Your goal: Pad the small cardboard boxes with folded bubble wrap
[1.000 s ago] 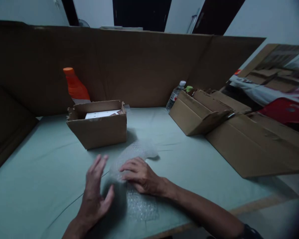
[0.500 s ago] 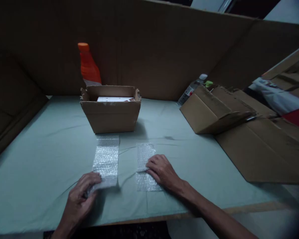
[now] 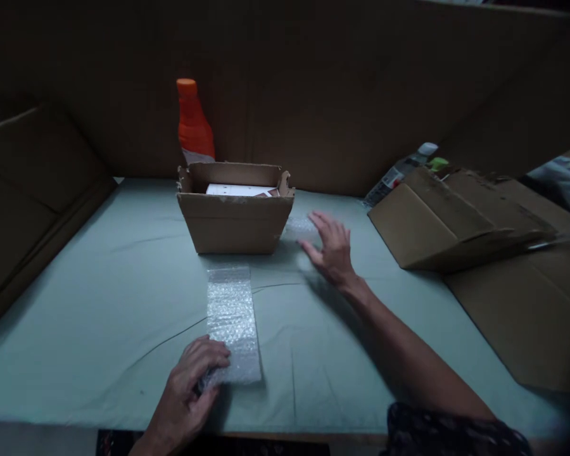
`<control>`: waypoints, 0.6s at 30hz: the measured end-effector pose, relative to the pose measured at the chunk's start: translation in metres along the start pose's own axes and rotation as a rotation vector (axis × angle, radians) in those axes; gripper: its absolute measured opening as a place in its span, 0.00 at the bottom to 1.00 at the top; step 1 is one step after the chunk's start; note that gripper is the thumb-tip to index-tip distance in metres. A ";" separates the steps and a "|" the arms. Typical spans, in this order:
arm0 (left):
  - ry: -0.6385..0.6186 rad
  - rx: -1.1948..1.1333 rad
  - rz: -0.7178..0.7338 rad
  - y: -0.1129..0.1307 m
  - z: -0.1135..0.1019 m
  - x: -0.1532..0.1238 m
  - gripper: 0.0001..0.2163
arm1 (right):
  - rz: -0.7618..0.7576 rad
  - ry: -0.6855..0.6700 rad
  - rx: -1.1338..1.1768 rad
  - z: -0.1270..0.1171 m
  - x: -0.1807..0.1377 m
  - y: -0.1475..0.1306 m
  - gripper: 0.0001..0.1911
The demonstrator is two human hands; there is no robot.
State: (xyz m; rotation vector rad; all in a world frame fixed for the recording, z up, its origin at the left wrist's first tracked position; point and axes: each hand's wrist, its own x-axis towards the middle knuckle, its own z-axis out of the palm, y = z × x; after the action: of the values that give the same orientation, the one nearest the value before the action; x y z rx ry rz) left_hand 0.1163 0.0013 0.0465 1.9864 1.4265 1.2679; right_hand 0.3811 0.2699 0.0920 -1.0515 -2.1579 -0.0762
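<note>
A strip of clear bubble wrap (image 3: pixel 232 316) lies flat on the pale green table cover, running away from me. My left hand (image 3: pixel 192 386) rests on its near left corner, fingers curled over the edge and pinching it. My right hand (image 3: pixel 330 250) is stretched out flat with fingers apart, reaching forward beside the small open cardboard box (image 3: pixel 236 212). A second piece of bubble wrap (image 3: pixel 300 226) lies just under and beyond those fingertips, next to the box's right side. Inside the box is a white flat item (image 3: pixel 237 189).
An orange bottle (image 3: pixel 193 123) stands behind the box. Folded cardboard boxes (image 3: pixel 456 218) and flat cardboard (image 3: pixel 527 310) fill the right side, with a plastic water bottle (image 3: pixel 399 174) behind them. A tall cardboard wall (image 3: pixel 313 82) rings the table's back and left.
My right hand has moved from near me forward to the box's right side, and the second bubble wrap piece now lies there. My left hand stays on the left strip.
</note>
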 end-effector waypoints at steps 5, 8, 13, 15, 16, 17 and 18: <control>-0.009 -0.013 -0.217 0.012 0.000 -0.005 0.11 | -0.212 -0.535 0.561 -0.027 -0.077 -0.087 0.29; -0.044 -0.004 -0.392 0.012 0.003 0.000 0.15 | -0.025 -0.608 0.702 -0.036 -0.114 -0.121 0.30; -0.127 0.161 -0.484 0.002 0.017 0.008 0.27 | 0.164 -0.278 0.517 -0.034 -0.140 -0.141 0.20; -0.116 0.230 -0.492 -0.003 0.023 0.008 0.30 | 0.077 -0.253 0.470 -0.033 -0.143 -0.148 0.17; -0.098 0.248 -0.480 -0.004 0.025 0.008 0.30 | 0.011 -0.281 0.444 -0.032 -0.144 -0.152 0.16; -0.070 0.260 -0.455 -0.005 0.027 0.007 0.31 | -0.057 -0.329 0.408 -0.030 -0.145 -0.156 0.15; -0.035 0.267 -0.420 -0.006 0.027 0.006 0.31 | -0.115 -0.381 0.362 -0.028 -0.145 -0.160 0.15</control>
State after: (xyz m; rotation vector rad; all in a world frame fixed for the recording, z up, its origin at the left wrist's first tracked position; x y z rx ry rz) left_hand 0.1363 0.0139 0.0308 1.7194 1.9499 0.8918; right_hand 0.3431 0.0579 0.0601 -0.7763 -2.4460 0.4812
